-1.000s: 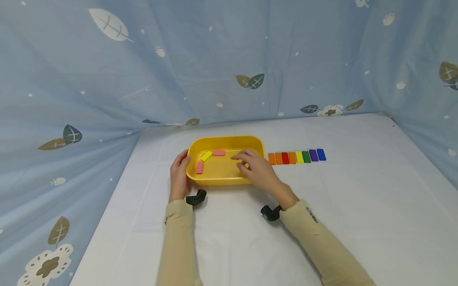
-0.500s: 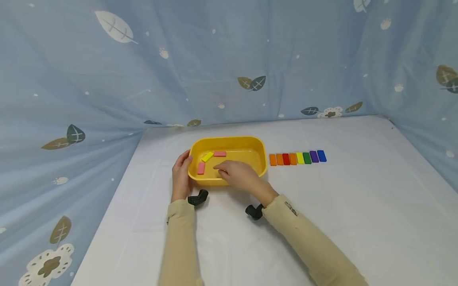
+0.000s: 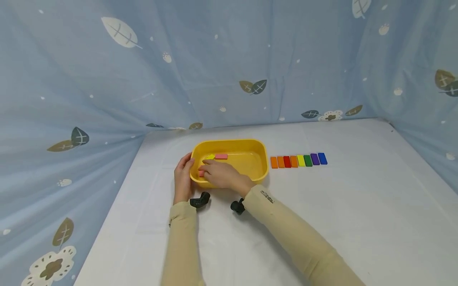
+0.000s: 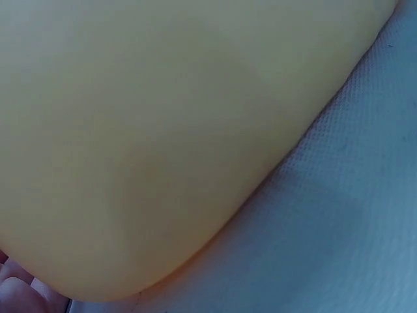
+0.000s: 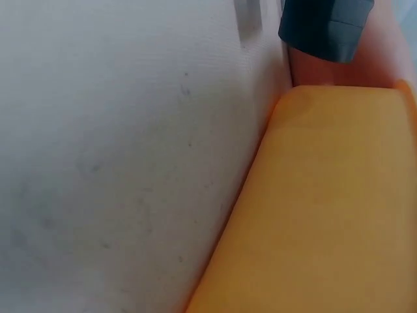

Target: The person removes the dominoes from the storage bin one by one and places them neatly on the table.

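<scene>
A yellow plastic tray stands on the white-covered table in the head view. My left hand holds its left end, thumb by the rim and fingers along the outer wall. Inside the tray's left part, my right hand has its fingertips at a small pink block, which they partly cover; whether they pinch it is hidden. Just beyond the fingers lie a yellow block, partly covered, and another pink block. Both wrist views show mostly the tray's outer wall.
Right of the tray runs a row of small blocks, from orange through red, yellow, green and purple to blue. A blue patterned curtain borders the table.
My right hand has moved left across the tray to the nearer pink block. The left hand stays at the tray's left end. The row of blocks has not changed.
</scene>
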Demonstrator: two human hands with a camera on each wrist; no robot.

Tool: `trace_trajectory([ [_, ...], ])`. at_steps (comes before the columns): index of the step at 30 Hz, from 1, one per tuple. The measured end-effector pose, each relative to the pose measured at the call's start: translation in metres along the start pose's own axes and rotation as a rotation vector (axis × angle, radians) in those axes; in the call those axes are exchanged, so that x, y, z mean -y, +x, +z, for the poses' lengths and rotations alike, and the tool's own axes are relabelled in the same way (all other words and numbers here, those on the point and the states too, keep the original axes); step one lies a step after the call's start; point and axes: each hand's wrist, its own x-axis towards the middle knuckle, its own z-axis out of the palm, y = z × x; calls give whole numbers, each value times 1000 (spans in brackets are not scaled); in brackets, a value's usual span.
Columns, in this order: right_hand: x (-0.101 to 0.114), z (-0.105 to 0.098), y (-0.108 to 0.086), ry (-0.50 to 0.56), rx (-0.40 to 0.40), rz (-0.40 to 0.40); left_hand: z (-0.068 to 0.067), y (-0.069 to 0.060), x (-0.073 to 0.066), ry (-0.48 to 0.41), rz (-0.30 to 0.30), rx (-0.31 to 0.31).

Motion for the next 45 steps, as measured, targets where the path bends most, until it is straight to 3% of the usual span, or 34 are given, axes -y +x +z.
trace_trajectory([
  [5, -3, 0, 6, 53, 110, -24, -2, 7, 9, 21, -5, -15],
  [11, -4, 0, 7, 169, 190, 49, -3, 10, 16, 33, -7, -28],
  [19, -2, 0, 9, 59, 103, -1, -4, 9, 15, 10, -5, -29],
  [23, -3, 0, 10, -21, 106, -44, -3, 6, 9, 11, -19, -25],
  [31, 0, 1, 7, 58, 79, 110, 1, -2, -2, 13, -30, -6],
  [37, 2, 2, 5, -12, 18, 119, -2, 6, 8, -3, -21, -16],
  [45, 1, 4, 6, -31, 42, 107, -4, 9, 16, -8, -9, -31],
])
